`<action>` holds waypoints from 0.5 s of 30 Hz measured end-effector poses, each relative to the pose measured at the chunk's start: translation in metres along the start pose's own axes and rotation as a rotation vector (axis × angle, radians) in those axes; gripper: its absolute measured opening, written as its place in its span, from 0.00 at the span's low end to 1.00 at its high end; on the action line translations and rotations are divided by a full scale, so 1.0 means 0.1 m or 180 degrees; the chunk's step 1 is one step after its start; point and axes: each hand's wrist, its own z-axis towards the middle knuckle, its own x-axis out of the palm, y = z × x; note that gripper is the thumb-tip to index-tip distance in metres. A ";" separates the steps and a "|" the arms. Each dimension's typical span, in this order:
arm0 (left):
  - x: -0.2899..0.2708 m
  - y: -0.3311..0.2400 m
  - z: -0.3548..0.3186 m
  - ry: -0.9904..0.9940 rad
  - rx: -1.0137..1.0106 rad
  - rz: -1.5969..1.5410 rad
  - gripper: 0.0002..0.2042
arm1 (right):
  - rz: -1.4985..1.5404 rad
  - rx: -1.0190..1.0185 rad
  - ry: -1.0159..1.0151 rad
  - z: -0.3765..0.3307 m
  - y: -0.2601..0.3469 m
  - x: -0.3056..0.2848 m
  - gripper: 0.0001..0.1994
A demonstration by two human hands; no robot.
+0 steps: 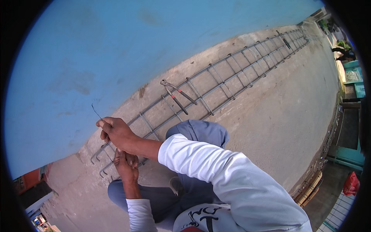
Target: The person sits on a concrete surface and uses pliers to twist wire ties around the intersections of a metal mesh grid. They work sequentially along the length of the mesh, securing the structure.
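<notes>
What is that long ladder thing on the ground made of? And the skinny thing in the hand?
The long cage looks like steel bars: dull grey, thin and straight, with a bare, unpainted look. The thin wire pinched in the right hand seems metal too, dark and springy-looking, though it is too fine to be sure.

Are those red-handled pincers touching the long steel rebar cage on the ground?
Touching. The head view shows the pincers lying across the bars of the rebar cage, resting on them, apart from both hands.
</notes>
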 end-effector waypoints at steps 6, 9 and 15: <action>-0.02 0.00 -0.10 0.0223 0.0269 0.0959 0.16 | 0.0473 0.0582 -0.0146 -0.01 0.01 -0.08 0.16; -0.10 0.12 -0.06 0.0196 0.0727 0.2187 0.18 | 0.0350 0.0795 0.0007 0.00 0.00 -0.17 0.14; -0.11 0.03 0.19 0.1318 -0.0244 0.2045 0.24 | 0.0210 0.0399 -0.0856 0.13 0.16 -0.70 0.08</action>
